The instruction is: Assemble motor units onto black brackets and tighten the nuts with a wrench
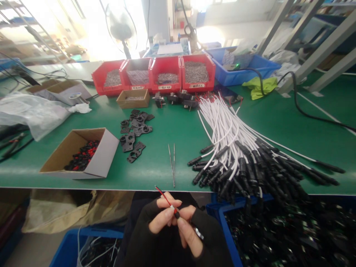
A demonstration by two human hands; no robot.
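In front of the table edge, my left hand (162, 217) pinches a short red and black wire (164, 196) near its white end, and the wire's free end points up and left. My right hand (190, 228) has its thumb and fingers closed on a small black and red part (177, 213) that meets the wire. Both hands wear black coverings that leave the fingers bare. Beside the right hand's fingers shows something shiny and silver (198, 233), too small to name. A pair of tweezers (172, 167) lies on the green table just beyond my hands.
An open cardboard box (107, 155) holds small black and red parts. Flat black plastic pieces (136, 128) lie beside it. A bundle of white cables (222, 122) with black connectors spreads rightward. Red bins (167, 89) stand behind; a blue crate (228, 237) sits below right.
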